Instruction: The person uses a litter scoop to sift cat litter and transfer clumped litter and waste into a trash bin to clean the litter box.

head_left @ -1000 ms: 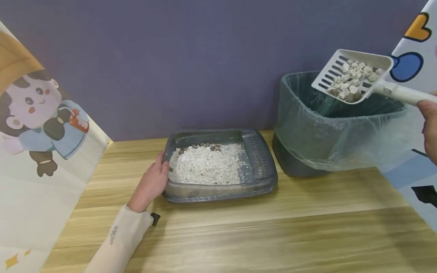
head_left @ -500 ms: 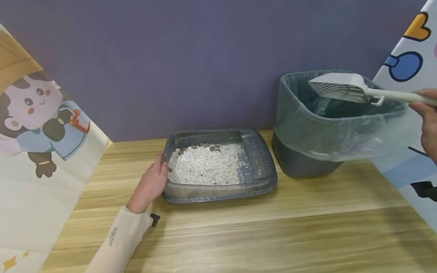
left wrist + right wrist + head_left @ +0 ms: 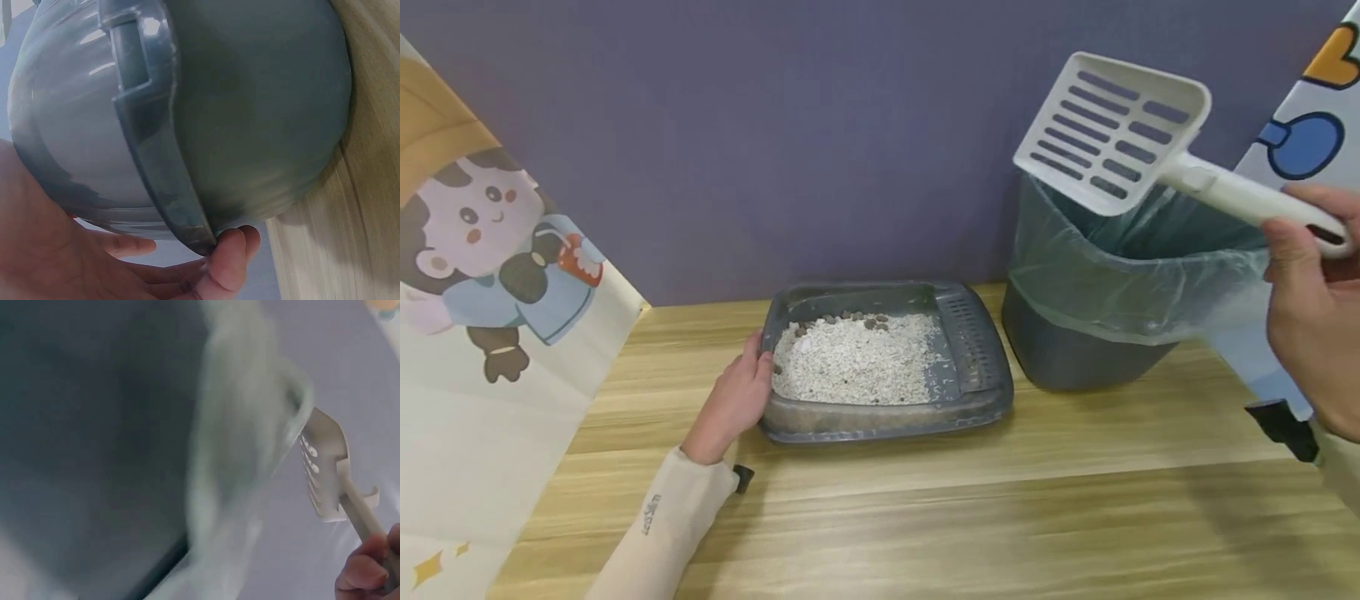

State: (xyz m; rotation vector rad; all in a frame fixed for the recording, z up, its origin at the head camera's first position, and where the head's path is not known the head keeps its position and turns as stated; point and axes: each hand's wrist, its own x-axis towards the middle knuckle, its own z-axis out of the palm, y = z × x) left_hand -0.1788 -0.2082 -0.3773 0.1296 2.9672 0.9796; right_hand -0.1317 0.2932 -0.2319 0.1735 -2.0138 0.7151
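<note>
A grey litter box stands on the wooden surface, holding white litter and several brown clumps near its back wall. My left hand grips its left rim; the left wrist view shows fingertips curled at the rim's edge. At the right, my right hand holds a white slotted litter scoop by the handle, raised over the back of the bin. Its pan carries nothing visible. Seen from the right wrist, the scoop is partly hidden by the blurred bag.
A dark grey trash bin lined with a translucent green bag stands right of the litter box. Behind both rises a purple wall. Cartoon panels flank left and right.
The right hand has tipped the scoop over the bin, and the clumps that lay in it are gone from it. The scoop has then risen and turned flat. The left hand stays put.
</note>
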